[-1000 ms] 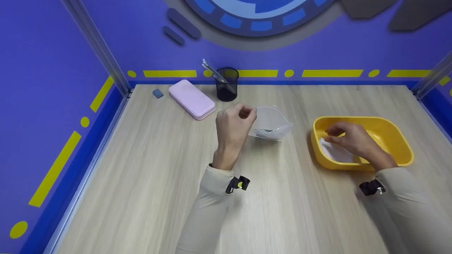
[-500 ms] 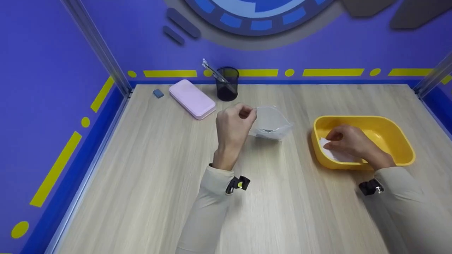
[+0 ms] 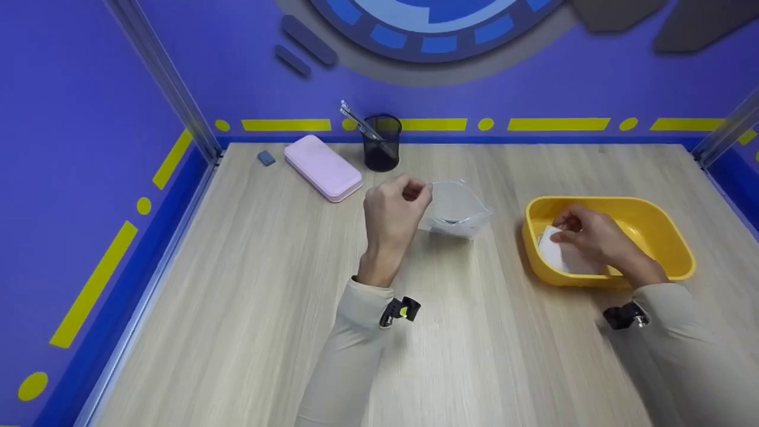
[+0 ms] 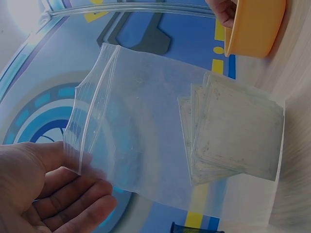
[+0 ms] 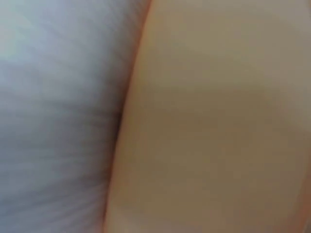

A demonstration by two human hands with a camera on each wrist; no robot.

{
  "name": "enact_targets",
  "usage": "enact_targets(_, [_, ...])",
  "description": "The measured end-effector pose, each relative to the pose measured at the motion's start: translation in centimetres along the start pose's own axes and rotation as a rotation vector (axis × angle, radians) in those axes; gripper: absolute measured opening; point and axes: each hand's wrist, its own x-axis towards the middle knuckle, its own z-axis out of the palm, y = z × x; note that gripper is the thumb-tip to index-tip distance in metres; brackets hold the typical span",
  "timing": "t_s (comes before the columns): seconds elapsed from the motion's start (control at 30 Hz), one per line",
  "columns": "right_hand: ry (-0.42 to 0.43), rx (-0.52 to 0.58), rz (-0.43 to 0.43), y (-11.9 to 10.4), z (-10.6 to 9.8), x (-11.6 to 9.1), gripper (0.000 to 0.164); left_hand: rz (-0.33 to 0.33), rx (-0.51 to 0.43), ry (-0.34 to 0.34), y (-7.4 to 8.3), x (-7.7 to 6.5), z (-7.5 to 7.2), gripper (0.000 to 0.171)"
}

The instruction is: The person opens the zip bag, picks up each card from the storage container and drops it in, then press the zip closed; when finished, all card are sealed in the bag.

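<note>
My left hand pinches the open rim of a clear zip-lock bag, which stands upright on the table. In the left wrist view, several thin, greyish square pieces lie fanned at the bottom of the bag, and the thumb and fingers hold its zip edge. My right hand reaches into a yellow basin, its thumb and fingers pinching a white square sheet by the upper edge. Whether more sheets lie beneath is hard to tell. The right wrist view is blurred, filled by the basin's wall.
A pink pencil case lies at the back left, beside a small blue eraser. Behind the left hand stands a black mesh pen cup with pens leaning in it. Blue panels enclose the table's back and sides.
Inside the basin, my right hand has closed its fingers on the white sheet and raised its edge slightly. My left hand and the bag have stayed in place.
</note>
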Motion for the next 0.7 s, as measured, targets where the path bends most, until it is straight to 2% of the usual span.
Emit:
enact_targets(0.23, [0.071, -0.040, -0.072, -0.7, -1.2, -0.6, 0.020, 0.001, -0.002, -0.001, 0.1, 0.0, -0.1, 0.008])
enact_targets(0.37, [0.090, -0.049, -0.104, -1.2, -2.0, -1.0, 0.022, 0.000, -0.004, -0.002, 0.1, 0.1, -0.1, 0.008])
enact_targets(0.53, [0.101, -0.026, -0.081, -2.2, -2.9, -1.6, 0.028, -0.004, -0.002, -0.003, 0.1, 0.1, -0.1, 0.008])
enact_targets(0.7, [0.158, 0.001, -0.078, -3.6, -3.7, -2.2, 0.025, -0.007, -0.010, -0.001, 0.1, 0.1, -0.2, 0.008])
